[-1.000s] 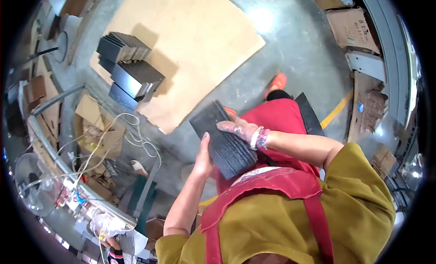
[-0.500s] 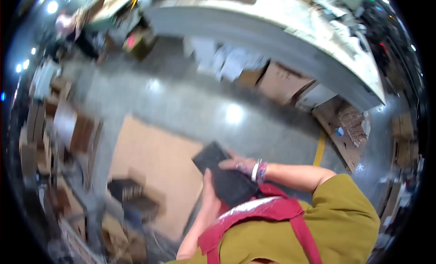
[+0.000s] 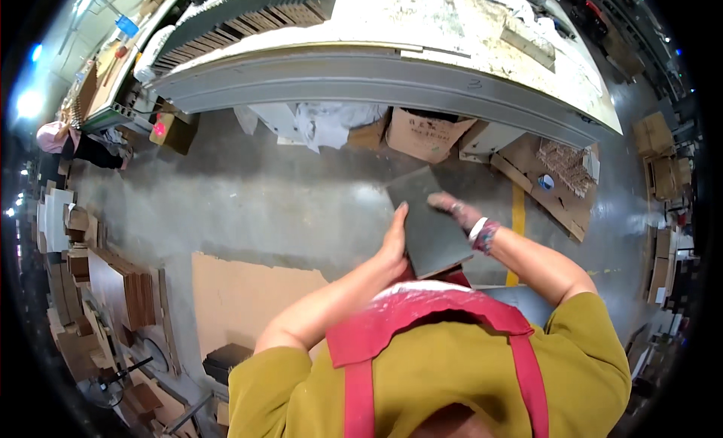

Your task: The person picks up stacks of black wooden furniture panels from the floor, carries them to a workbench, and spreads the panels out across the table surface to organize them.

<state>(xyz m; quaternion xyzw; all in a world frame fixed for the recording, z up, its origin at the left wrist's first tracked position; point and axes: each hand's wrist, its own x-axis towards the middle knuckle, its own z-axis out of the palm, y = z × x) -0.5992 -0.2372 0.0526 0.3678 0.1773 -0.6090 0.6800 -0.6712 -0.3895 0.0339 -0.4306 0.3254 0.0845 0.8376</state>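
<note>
A dark grey rectangular board [image 3: 429, 227] is held in front of my red apron, tilted, with a thin pale brown edge at its near end. My left hand [image 3: 394, 241] grips its left long edge; the thumb lies on the top face, and the other fingers are hidden beneath. At the right long edge is my right hand [image 3: 456, 210], in a stained patterned glove with a white band at the wrist. Its closed fingers rest over the board's upper face, slightly blurred. Whether its thumb goes underneath cannot be seen.
A long workbench [image 3: 361, 80] crosses the far side, carrying a row of dark boards [image 3: 248, 24]. Below it stands a cardboard carton [image 3: 425, 137]. A cardboard sheet [image 3: 248, 295] lies on the floor at left, with a dark box [image 3: 226, 360]. Another person [image 3: 83, 146] is far left.
My view has turned leftward, showing more of the bench and its row of boards. The board has moved away from my body, both hands still on it, with my left arm stretched further out.
</note>
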